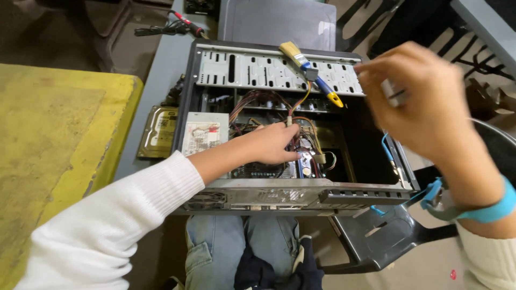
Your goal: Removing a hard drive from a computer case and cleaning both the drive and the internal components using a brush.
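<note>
Head view: an open computer case point(344, 189) lies on its side across the person's lap and a grey table point(161, 70). The left hand point(274, 144), in a white sleeve point(107, 215), reaches down inside the case, fingers curled narrow around a bundle of coloured wires point(301, 115) beside the circuit board point(306, 161); whether it pinches one wire or just presses on them cannot be told. The right hand point(424, 102) is raised above the right edge of the case, blurred, fingers bent close together around a small grey piece point(395, 92) that is too smeared to identify. A blue wrist strap point(484, 212) wraps that wrist. A paintbrush point(310, 72) with a blue and yellow handle lies tilted on the case's perforated drive rack point(258, 70). The power supply point(204, 134) with a label sits at the left inside the case. A bare hard drive point(158, 131) lies on the table just beside the case's left wall. A yellow surface point(54, 139) fills the left. A dark plastic chair point(376, 241) stands lower right.
</note>
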